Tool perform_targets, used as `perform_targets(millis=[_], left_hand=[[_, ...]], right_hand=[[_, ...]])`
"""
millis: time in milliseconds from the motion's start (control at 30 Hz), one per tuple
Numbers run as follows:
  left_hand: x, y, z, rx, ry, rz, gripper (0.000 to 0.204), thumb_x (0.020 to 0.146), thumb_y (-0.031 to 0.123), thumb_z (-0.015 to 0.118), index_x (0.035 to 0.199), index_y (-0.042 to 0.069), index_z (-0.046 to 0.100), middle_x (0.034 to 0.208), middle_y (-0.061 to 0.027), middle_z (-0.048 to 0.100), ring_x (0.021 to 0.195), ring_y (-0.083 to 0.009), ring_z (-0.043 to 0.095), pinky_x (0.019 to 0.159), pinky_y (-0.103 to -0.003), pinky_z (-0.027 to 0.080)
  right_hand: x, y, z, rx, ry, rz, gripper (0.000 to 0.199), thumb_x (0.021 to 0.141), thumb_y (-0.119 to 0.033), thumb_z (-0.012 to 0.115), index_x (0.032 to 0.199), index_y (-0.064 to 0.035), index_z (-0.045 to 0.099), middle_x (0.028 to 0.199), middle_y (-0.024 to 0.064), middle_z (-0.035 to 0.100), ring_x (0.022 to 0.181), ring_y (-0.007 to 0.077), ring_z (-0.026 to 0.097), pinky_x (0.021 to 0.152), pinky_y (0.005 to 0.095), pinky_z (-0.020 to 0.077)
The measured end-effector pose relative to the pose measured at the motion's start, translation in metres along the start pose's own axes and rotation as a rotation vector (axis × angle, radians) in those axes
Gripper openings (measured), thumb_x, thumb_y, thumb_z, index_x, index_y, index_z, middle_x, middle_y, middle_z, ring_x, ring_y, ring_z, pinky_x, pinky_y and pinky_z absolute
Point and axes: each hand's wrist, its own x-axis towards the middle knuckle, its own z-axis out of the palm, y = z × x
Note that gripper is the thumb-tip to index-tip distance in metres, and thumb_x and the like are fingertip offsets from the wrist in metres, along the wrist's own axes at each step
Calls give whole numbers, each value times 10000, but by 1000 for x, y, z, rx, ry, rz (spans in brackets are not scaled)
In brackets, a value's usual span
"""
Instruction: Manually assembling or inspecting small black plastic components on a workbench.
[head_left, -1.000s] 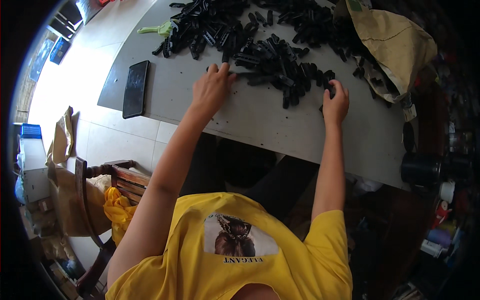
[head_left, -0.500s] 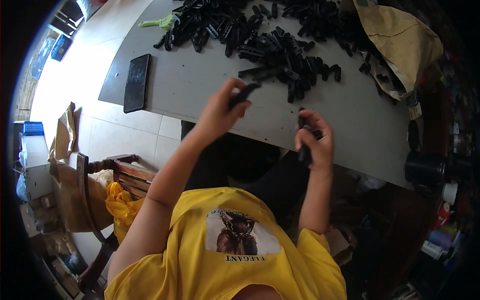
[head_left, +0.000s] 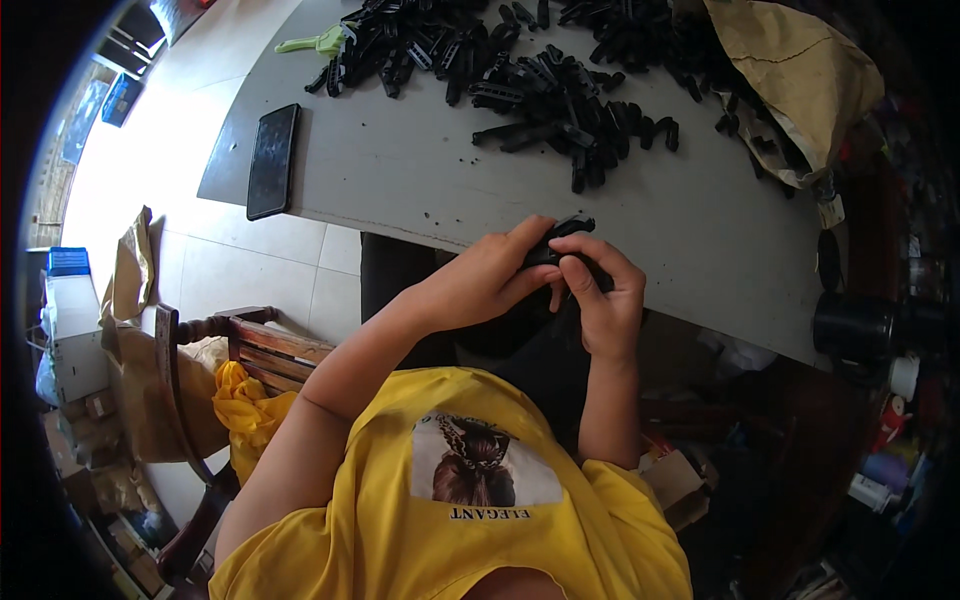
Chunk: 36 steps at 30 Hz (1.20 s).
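Note:
My left hand (head_left: 492,272) is closed around a long black plastic piece (head_left: 572,228) at the front edge of the grey table (head_left: 400,190). My right hand (head_left: 608,300) meets it from the other side, thumb and fingers pinched against the same piece. Fingers cover most of the piece, and whether a smaller black part sits in my right hand is hidden. Beyond my hands lies a heap of similar black plastic pieces (head_left: 585,130), some with slots along one side.
A black phone (head_left: 273,162) lies at the table's left, with a light green tool (head_left: 312,43) beside the heap. An open brown paper bag (head_left: 800,80) stands at the right. A wooden chair (head_left: 270,345) holding yellow cloth is at my left; a black cylinder (head_left: 853,325) borders the right edge.
My hands were apart, each with a black piece. They have come together over the table's front edge, the left moving right and nearer, and both now work on one piece.

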Motion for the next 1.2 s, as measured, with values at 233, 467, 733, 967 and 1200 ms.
perform_targets(millis=[233, 467, 733, 967, 1200], left_hand=[[-4, -6, 1, 81, 55, 82, 338, 858, 126, 566, 1106, -25, 394, 835, -232, 585, 802, -416, 566, 655, -411, 445], [-7, -8, 10, 91, 38, 88, 400, 866, 110, 544, 1182, -21, 336, 907, -262, 559, 826, -434, 553, 668, -423, 442], [-8, -6, 11, 130, 57, 126, 345, 874, 84, 513, 1162, -19, 354, 881, -251, 559, 808, -442, 542, 660, -427, 435], [-13, -13, 7, 90, -124, 67, 281, 872, 117, 521, 1102, -7, 421, 767, -216, 582, 741, -427, 551, 625, -431, 431], [12, -35, -20, 412, -40, 90, 334, 830, 263, 604, 1089, 71, 515, 860, -122, 568, 806, -321, 577, 666, -393, 469]], right_hand=[[0, -11, -4, -106, 39, 74, 292, 819, -104, 663, 1078, 1, 580, 732, 33, 594, 576, 64, 516, 496, 203, 417], [-10, -7, 3, -447, 118, -61, 387, 812, -53, 645, 1170, 4, 510, 693, 40, 586, 557, 73, 528, 511, 198, 414], [-19, -1, 14, -338, 234, -42, 284, 789, -73, 673, 1034, -2, 546, 714, 69, 610, 572, 94, 566, 528, 218, 449], [-17, 0, -8, 130, 47, 298, 274, 759, -107, 727, 918, 9, 537, 708, 34, 574, 535, 76, 512, 471, 200, 434], [-32, 39, -26, -223, -70, 289, 228, 811, -125, 658, 1004, -26, 591, 862, 15, 610, 799, 86, 563, 726, 218, 445]])
